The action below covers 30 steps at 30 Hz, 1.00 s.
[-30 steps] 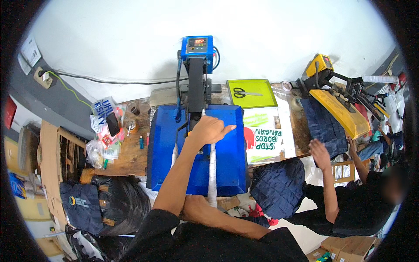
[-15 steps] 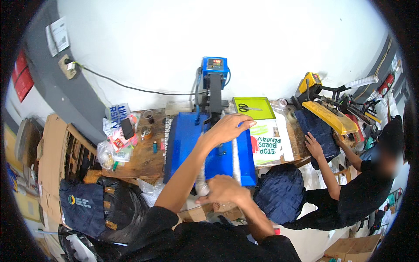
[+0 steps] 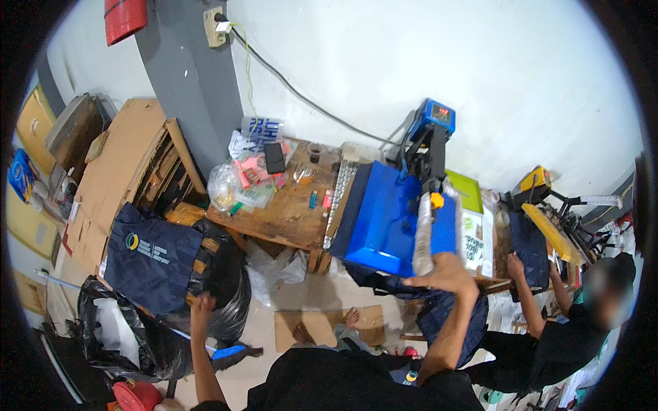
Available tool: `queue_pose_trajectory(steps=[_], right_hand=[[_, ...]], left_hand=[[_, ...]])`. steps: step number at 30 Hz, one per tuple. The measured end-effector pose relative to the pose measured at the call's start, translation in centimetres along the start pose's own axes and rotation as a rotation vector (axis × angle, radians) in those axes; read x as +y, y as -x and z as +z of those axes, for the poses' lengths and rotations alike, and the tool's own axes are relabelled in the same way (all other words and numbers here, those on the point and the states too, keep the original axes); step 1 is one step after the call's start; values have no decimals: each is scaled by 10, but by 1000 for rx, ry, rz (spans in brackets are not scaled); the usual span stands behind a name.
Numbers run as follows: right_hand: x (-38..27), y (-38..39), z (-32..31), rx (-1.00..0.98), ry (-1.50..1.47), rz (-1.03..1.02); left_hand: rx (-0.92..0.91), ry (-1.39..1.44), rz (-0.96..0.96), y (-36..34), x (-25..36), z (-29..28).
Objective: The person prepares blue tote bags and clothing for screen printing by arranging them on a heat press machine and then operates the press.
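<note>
A blue heat press (image 3: pixel 373 229) stands on the wooden table, its handle wrapped in whitish tape (image 3: pixel 424 236). My right hand (image 3: pixel 447 275) is closed over the near end of that handle, thumb pointing left. Navy fabric shows from under the press's left and front edges. To the left, a navy cloth bag (image 3: pixel 152 264) with a round coloured logo lies flat on a pile of black plastic. My left hand (image 3: pixel 202 306) is at the bag's near right corner with its fingers closed on the edge; the fingertips are small in view.
On the wooden table (image 3: pixel 288 222) lie a phone (image 3: pixel 274 159), plastic bags and a lighter (image 3: pixel 313 199). Cardboard sheets (image 3: pixel 113 181) lean at the left. A green frame (image 3: pixel 466 190) lies behind the press. To the right, a person handles dark fabric (image 3: pixel 528 236) by a yellow press (image 3: pixel 552 233).
My left hand has gone from above the blue press down left to the navy bag. My right hand stays at the handle's end. The view has swung left.
</note>
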State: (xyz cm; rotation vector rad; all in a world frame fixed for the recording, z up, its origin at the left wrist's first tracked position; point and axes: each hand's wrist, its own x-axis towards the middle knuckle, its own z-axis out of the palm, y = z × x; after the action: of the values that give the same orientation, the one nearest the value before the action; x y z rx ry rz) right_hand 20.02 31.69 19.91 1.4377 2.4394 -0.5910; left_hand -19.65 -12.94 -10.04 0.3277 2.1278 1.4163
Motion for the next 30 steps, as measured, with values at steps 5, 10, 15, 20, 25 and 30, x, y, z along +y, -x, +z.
queue_pose_trajectory(steps=[5,10,15,20,25,30], right_hand=[[-29,35,-65,587,3,-87],[-24,3,-131,1562,372,-199],[-1,-74,-286,1627,396,-192],[30,-103,-396,1363,479,-162],[-51,-104,-287,1698,249,-524],[-83,-73,48,1109,94,-867]], left_hand=[[-257,-909,104,91,-217,-37],[-127,188,-530,84,-238,31],[-445,-490,427,5,-201,139],[-543,-406,460,-12,-115,210],[-472,-344,151,6,-142,194],[-553,-979,622,45,-300,141]])
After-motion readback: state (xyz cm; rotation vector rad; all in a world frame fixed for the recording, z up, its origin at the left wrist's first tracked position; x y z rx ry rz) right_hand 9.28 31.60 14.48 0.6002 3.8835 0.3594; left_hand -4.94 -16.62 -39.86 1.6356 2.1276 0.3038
